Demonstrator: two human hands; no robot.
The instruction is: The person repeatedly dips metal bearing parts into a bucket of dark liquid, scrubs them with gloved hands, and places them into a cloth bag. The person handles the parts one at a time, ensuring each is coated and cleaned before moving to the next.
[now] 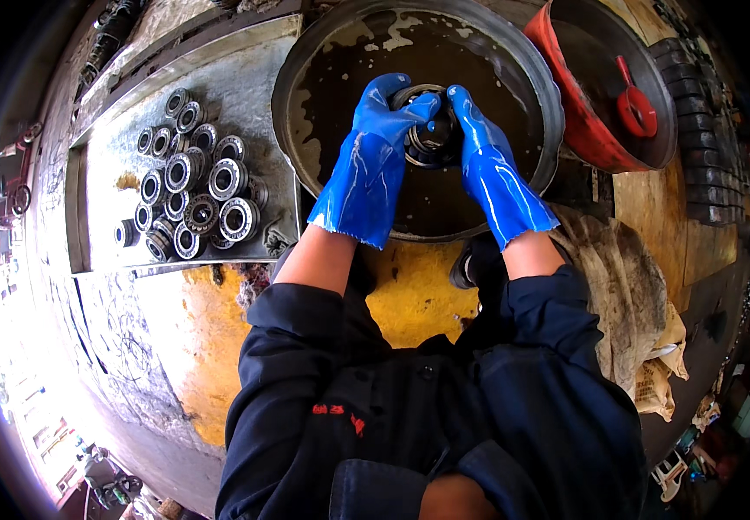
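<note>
Both my hands wear blue rubber gloves and are over a wide round metal basin [550, 113] of dark brown liquid. Between them is a ball bearing [434, 149], a dark metal ring with a shiny rim. My left hand [385, 113] grips it from the left, thumb across its upper face. My right hand [477, 126] holds its right edge, with the thumb pointing up along the rim. The fingers beneath the bearing are hidden. Left of the basin, several metal bearings [182, 172] lie piled in a shallow metal tray [271, 78].
A red tub [570, 108] at the upper right holds a red ladle-like scoop [636, 111]. Dark metal blocks [702, 130] stand in a row beyond it. A stained cloth [622, 286] hangs near my right arm. Yellow-painted floor [418, 299] shows below the basin.
</note>
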